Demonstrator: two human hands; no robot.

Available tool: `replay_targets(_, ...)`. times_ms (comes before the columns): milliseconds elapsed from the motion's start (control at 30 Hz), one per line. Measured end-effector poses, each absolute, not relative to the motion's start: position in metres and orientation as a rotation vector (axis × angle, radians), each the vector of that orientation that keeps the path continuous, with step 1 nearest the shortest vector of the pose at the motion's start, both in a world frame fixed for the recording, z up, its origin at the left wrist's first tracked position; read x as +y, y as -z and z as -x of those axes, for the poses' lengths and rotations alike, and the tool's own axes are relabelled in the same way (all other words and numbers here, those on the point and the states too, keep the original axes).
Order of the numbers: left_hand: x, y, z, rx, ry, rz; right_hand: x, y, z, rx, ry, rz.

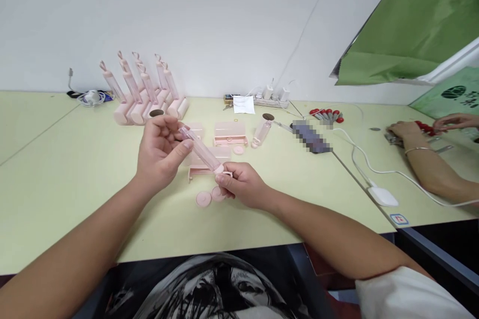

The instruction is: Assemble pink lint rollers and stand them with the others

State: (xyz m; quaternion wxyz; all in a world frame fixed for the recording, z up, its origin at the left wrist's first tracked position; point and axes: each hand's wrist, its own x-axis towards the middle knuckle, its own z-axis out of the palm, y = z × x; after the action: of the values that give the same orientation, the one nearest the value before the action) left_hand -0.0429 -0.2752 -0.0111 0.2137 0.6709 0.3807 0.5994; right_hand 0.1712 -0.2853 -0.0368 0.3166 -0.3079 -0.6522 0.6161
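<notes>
A translucent pink tube-shaped handle (203,150) is held slanting between my two hands above the table. My right hand (245,184) grips its lower end, where a pale pink cap with a loop shows. At the upper end, the thumb and curled fingers of my left hand (159,152) close around the tube's tip. Beneath lies an open pink case with a clear cover (202,172), partly hidden by the tube and my right hand. Two pink round discs (203,199) rest just in front of it, one partly covered by my right fingers.
Several pink rollers with upright handles (149,97) stand at the back left. Behind my hands are another pink case (231,134) and a loose clear handle (262,133). A phone (311,136), white cable and charger (382,196) lie rightward. Another person's hands (406,132) work at far right.
</notes>
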Motion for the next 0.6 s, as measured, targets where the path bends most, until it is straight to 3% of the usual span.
replay_targets(133,-0.283,0.0,0.046,1.388,-1.596,-2.445,-0.285,0.034,-0.173,-1.72,-1.646,0.813)
replay_targets(267,-0.299,-0.007,0.035,1.055,-1.107,-2.923,-0.283,0.036,-0.175,-1.713,-1.685,0.755)
replay_targets(367,-0.304,-0.003,0.028,0.939,-0.747,-2.946,-0.281,0.039,-0.177,-1.721,-1.712,0.703)
replay_targets(600,-0.303,0.002,0.025,1.153,-0.495,-2.827,-0.278,0.043,-0.177,-1.649,-1.738,0.699)
